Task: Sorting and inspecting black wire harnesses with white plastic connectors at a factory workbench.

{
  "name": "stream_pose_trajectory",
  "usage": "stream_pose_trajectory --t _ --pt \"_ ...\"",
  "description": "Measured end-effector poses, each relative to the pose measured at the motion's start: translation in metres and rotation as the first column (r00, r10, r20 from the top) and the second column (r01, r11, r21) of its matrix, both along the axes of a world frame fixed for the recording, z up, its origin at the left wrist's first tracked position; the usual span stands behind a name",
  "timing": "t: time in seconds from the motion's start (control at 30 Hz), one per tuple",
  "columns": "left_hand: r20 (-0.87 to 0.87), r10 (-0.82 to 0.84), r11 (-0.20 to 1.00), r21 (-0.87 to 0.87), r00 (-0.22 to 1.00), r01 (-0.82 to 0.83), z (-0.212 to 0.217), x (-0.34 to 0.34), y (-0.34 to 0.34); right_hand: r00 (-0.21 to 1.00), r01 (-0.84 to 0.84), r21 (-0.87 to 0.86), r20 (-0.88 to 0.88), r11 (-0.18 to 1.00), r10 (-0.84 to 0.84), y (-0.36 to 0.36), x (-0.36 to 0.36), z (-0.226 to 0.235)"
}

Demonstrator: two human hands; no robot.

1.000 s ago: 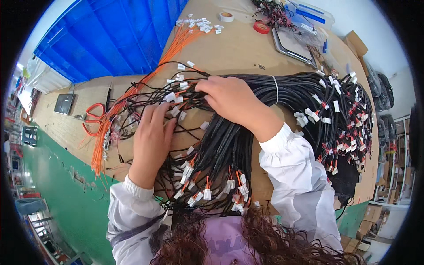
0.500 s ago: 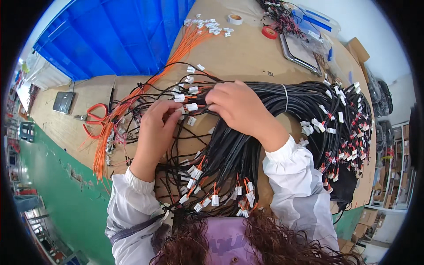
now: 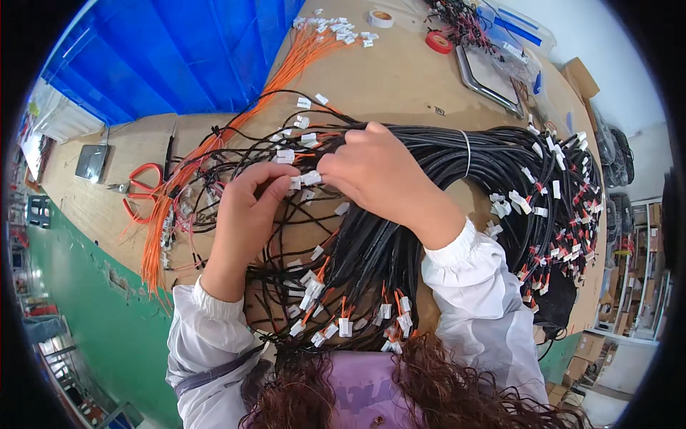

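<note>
My left hand [image 3: 250,204] is closed, with thumb and forefinger pinching a small white plug connector [image 3: 294,184]. My right hand [image 3: 371,175] is closed at the wire end of another white connector [image 3: 311,178], right beside the first; whether the two are joined I cannot tell. Both hands are over the left end of a thick bundle of black cables [image 3: 429,143], tied with a white cable tie [image 3: 468,154]. More white connectors [image 3: 284,156] on thin black and orange wires fan out around my fingers.
Orange wires [image 3: 243,129] with white plugs run past a blue bin [image 3: 171,57]. Red-handled pliers [image 3: 146,187] and a dark flat device [image 3: 91,163] lie at left. White tape [image 3: 380,18], red tape [image 3: 439,42] and a metal-edged tray [image 3: 489,82] are at the back.
My right hand has moved slightly left and down, bringing its connector up against the one at my left fingertips. The view has shifted a little.
</note>
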State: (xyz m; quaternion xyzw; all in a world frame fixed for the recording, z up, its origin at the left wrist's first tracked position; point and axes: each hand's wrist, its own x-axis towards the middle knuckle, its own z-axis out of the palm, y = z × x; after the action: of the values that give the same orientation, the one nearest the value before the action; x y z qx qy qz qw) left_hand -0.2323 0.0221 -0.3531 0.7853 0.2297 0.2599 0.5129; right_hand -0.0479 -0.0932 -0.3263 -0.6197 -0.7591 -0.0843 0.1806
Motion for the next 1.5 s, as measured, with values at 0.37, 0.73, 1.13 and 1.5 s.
stream_pose_trajectory --t 0.37,0.73,1.13,1.5 --pt "-0.041 -0.005 0.97 -0.242 0.999 -0.005 0.004 -0.005 -0.004 0.762 0.01 -0.004 -0.647 1.0 -0.011 -0.002 0.005 0.005" --pt "0.018 0.005 0.98 -0.199 1.0 -0.001 0.001 -0.003 -0.005 0.659 0.012 -0.15 -0.743 0.989 -0.121 0.001 0.005 0.007" --pt "0.033 0.015 0.996 -0.088 0.999 -0.012 0.006 -0.004 -0.01 0.796 -0.073 -0.133 -0.605 0.988 -0.023 0.0 0.011 0.005" --pt "0.046 0.193 0.975 0.103 0.98 -0.197 0.004 -0.005 -0.006 0.913 -0.251 -0.224 -0.378 0.942 0.154 -0.005 0.006 0.011"
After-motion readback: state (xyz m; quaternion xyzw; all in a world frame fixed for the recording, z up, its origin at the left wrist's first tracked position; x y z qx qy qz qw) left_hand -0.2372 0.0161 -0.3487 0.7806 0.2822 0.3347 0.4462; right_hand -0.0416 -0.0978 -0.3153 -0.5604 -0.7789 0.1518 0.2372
